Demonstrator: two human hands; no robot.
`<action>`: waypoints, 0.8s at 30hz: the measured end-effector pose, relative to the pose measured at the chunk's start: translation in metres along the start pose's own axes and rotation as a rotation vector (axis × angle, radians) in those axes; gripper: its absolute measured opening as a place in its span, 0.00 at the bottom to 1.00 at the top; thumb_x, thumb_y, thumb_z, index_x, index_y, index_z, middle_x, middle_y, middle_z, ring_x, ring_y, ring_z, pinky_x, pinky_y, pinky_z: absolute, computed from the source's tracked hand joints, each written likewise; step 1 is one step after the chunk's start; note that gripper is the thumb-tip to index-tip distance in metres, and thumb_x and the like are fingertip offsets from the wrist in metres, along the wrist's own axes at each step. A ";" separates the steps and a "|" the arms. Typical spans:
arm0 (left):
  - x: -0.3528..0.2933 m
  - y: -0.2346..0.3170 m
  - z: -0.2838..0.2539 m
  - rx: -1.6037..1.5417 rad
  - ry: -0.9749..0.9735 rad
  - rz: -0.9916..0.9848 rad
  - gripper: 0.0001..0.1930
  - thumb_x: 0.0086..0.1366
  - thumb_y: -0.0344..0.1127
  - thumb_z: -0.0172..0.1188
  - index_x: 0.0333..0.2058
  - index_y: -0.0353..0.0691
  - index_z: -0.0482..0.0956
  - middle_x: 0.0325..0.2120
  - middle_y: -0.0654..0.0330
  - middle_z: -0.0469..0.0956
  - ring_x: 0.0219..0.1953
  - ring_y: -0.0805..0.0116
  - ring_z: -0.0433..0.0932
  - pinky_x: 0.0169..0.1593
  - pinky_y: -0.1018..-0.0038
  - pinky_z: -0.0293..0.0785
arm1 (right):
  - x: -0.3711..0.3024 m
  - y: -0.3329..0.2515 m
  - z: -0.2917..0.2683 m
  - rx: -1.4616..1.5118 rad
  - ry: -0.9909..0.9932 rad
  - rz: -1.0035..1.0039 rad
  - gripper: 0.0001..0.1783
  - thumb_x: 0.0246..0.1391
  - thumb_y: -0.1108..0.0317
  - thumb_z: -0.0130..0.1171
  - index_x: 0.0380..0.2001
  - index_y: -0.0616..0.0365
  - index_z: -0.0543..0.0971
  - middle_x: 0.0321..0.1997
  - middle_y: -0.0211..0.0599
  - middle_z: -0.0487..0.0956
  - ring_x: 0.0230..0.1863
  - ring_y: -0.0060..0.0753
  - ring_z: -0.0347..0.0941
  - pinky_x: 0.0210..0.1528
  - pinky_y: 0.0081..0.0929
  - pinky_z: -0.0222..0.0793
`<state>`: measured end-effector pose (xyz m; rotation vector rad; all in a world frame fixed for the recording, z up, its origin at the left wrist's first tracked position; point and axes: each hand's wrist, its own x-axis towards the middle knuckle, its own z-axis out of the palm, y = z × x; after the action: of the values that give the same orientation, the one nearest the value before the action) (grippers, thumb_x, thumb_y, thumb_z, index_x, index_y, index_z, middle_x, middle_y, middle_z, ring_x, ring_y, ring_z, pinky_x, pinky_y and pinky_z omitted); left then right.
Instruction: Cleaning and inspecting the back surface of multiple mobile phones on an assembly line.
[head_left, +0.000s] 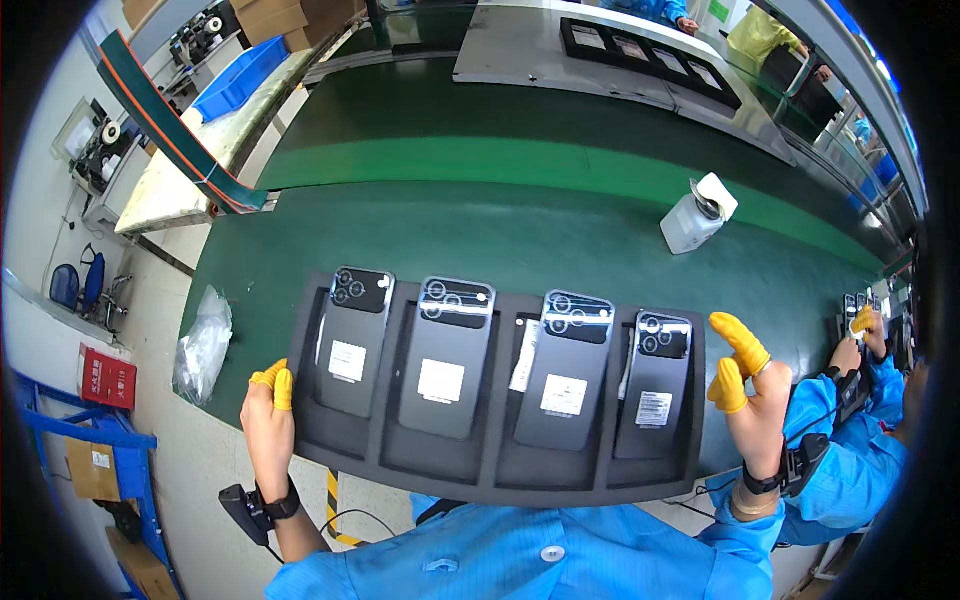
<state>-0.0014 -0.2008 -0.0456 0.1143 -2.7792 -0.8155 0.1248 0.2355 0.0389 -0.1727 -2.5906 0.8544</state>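
Note:
A dark grey foam tray lies across the near edge of the green table, its front side jutting out toward my body. Several dark smartphones rest back-side up in its compartments, camera blocks at the far end and white labels on their backs. Some sit slightly askew in their slots. My left hand, with yellow finger cots, is closed at the tray's left edge. Just off the tray's right edge is my right hand, also in yellow cots, thumb and forefinger spread apart with nothing between them.
A white dispenser bottle stands at back right; a clear plastic bag lies at left. Beyond, another black tray rests on a grey platform. A co-worker's hands are at far right. A blue bin is at far left.

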 end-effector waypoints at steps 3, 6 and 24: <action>-0.009 0.010 -0.013 -0.019 -0.052 0.022 0.15 0.65 0.40 0.54 0.37 0.30 0.78 0.30 0.45 0.78 0.33 0.46 0.76 0.38 0.62 0.71 | 0.016 -0.012 0.007 -0.083 -0.107 -0.179 0.23 0.44 0.76 0.61 0.48 0.62 0.76 0.15 0.34 0.69 0.14 0.33 0.65 0.20 0.27 0.59; -0.011 0.030 -0.021 -0.179 -0.401 -0.207 0.13 0.64 0.37 0.56 0.35 0.29 0.78 0.22 0.52 0.78 0.25 0.62 0.78 0.31 0.69 0.73 | 0.031 -0.025 0.026 -0.114 -0.179 -0.244 0.25 0.44 0.75 0.62 0.49 0.61 0.75 0.20 0.34 0.74 0.20 0.37 0.70 0.26 0.30 0.64; 0.063 0.045 0.033 -0.063 -0.621 0.608 0.48 0.40 0.47 0.74 0.61 0.42 0.61 0.66 0.46 0.48 0.69 0.45 0.39 0.67 0.55 0.47 | 0.082 -0.027 0.118 -0.327 -0.453 -0.400 0.41 0.32 0.49 0.72 0.48 0.65 0.73 0.62 0.56 0.61 0.68 0.60 0.47 0.66 0.54 0.42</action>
<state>-0.0709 -0.1542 -0.0351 -1.1114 -3.0151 -0.8632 0.0014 0.1693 -0.0035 0.4886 -3.0125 0.3486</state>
